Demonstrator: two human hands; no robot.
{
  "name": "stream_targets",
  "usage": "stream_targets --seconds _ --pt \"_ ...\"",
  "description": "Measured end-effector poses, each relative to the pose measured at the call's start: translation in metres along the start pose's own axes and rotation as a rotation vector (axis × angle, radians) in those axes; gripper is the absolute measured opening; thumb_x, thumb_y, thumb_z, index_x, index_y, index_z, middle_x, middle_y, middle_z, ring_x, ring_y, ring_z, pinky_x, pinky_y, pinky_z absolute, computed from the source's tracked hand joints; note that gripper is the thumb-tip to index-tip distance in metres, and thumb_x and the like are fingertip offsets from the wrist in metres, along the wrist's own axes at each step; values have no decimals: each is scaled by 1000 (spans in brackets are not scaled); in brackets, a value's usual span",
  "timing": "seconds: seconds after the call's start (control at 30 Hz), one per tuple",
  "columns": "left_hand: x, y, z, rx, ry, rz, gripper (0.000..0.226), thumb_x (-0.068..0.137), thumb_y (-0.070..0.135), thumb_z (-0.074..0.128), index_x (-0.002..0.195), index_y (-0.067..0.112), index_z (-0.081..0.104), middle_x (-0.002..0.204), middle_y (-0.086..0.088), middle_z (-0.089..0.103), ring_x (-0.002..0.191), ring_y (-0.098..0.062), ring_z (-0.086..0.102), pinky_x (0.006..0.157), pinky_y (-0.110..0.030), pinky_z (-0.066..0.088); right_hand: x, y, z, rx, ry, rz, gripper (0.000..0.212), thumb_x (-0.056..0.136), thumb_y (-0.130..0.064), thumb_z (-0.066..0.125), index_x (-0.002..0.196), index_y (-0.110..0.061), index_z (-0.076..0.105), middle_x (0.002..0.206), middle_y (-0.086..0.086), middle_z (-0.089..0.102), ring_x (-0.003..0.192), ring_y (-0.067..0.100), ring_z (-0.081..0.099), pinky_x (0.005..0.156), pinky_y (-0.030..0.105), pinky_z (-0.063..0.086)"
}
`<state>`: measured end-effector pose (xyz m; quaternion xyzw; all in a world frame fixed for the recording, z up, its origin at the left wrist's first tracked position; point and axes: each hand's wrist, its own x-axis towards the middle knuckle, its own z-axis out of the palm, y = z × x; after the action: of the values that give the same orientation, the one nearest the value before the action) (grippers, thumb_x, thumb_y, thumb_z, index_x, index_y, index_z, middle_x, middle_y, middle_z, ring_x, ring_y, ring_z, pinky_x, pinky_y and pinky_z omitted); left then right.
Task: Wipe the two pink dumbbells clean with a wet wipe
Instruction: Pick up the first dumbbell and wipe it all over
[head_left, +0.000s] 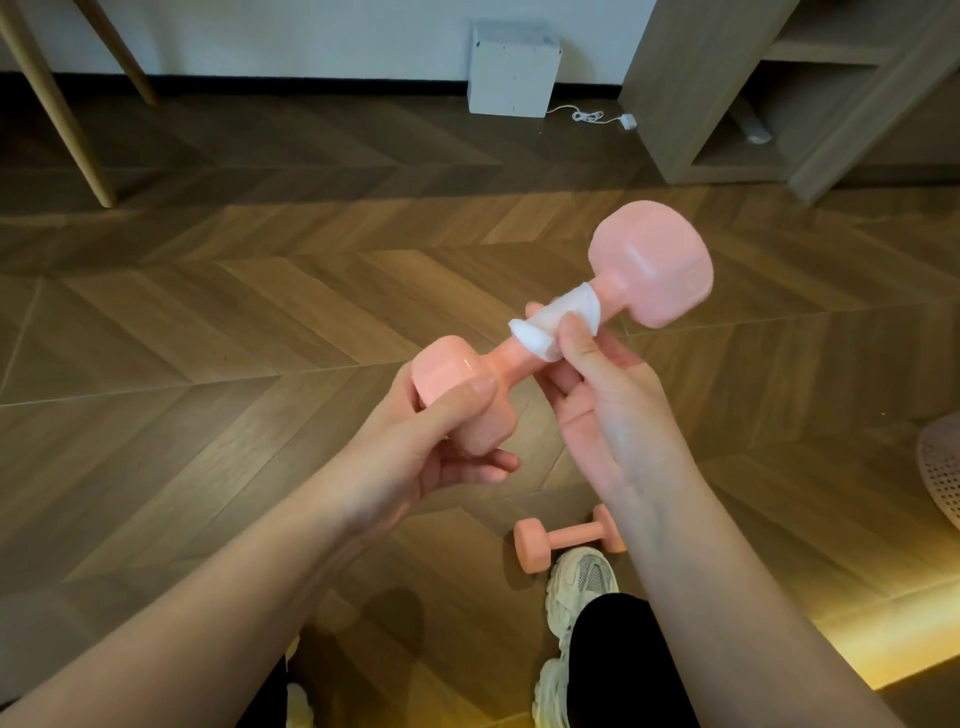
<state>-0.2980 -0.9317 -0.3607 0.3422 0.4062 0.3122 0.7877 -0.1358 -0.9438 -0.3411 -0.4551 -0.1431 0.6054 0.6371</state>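
left fingers (467, 397) round dumbbell (652, 265), right fingers (575, 340) round wipe (537, 340), over herringbone wood floor (208, 312)

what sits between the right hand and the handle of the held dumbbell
Only the wet wipe, wrapped round the handle of the held dumbbell; the right hand pinches it there. Nothing else visible.

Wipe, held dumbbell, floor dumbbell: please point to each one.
wipe (537, 340), head view, on its fold round the handle.
held dumbbell (652, 265), head view, on its far head.
floor dumbbell (574, 535), head view, on its handle.
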Motion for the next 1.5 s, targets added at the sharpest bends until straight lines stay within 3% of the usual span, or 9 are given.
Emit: stream_targets --seconds 0.23,0.4,0.6,0.73,0.83,0.93,1.1,1.3,1.5 --pt "0 -2 6 399 159 383 67 78 9 81 125 25 36 109 1 57 80 -17 69 60 -29 58 -5 15 3 -248 33 46 58 73 -33 79 121 -3 65 115 6 73 114 24 66 109 47 43" --pt "5 1 5 210 3 88 78 69 53 69 132 16 41 97 -20 66 65 -32 69 55 -35 57 -8 14 -3 -245 47 -34 17 87 -9 70 104 -7 71 103 5 76 105 18 68 104 37 46" --pt "0 21 -3 -25 -289 -340 100 75 86 24 104 2 70 88 -31 67 48 -30 64 43 -29 53 -10 8 2 -273 -79 -62 22 78 -15 78 99 -13 72 106 5 76 107 17 69 92 32 53" --pt "2 11 -5 -19 -175 -125 87 72 79 58 134 18 56 127 -22 62 93 -31 71 64 -39 60 -10 10 4 -277 -65 -49 21 87 -8 68 108 -8 70 108 5 75 107 20 69 93 34 55" --pt "4 -1 -7 163 10 133 88 60 49 79 139 26 45 126 -3 60 104 -20 68 73 -33 58 -7 12 4 -215 -11 -29 47 75 -19 73 119 -3 66 110 7 75 107 20 69 101 37 50" --pt "6 4 2 158 -16 117 67 76 54 67 126 12 57 106 -15 67 82 -23 67 63 -31 55 -5 14 2 -206 10 -32 38 78 -19 72 113 -4 68 97 3 76 91 12 70 87 30 53" --pt "7 21 3 42 -165 -176 88 90 73 21 104 -2 66 79 -23 62 52 -25 54 45 -29 49 -6 15 6 -279 -4 -29 20 87 -14 69 106 -8 69 86 0 73 73 11 63 49 29 43" --pt "0 20 -6 174 -53 -62 79 78 75 55 128 14 51 107 -23 66 75 -31 67 56 -36 54 -5 18 7 -310 -14 -23 37 81 -13 76 116 -7 68 109 4 75 109 20 68 103 42 48" --pt "-5 8 1 492 177 230 74 71 49 79 125 29 33 111 6 55 88 -11 68 63 -31 60 -3 18 7 -259 -45 61 32 87 0 67 118 -7 66 111 3 74 108 15 68 100 34 49"
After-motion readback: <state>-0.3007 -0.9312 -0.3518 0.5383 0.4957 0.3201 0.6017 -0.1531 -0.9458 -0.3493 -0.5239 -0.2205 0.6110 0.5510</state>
